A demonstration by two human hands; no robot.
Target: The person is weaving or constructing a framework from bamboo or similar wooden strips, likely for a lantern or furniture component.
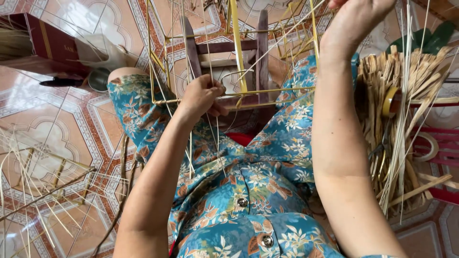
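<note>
Head view. Landmark: the bamboo-strip frame [234, 91] resting over our knees at upper centre. Far left of the frame lies a dark red rectangular box [50, 45] with a yellow stripe and pale print. Right of the frame, a tape roll [389, 102] sits on a bundle of dried fibre strips [401, 129]. The frame is yellow, open-latticed, with thin loose strands. Our left hand [201, 95] is clenched around its lower crossbar. Our right hand [354, 21] is raised above the frame's right edge; finger state cannot be determined.

Dried straw bundle [406, 119], tape roll [427, 146], patterned tiled floor [57, 119].
</note>
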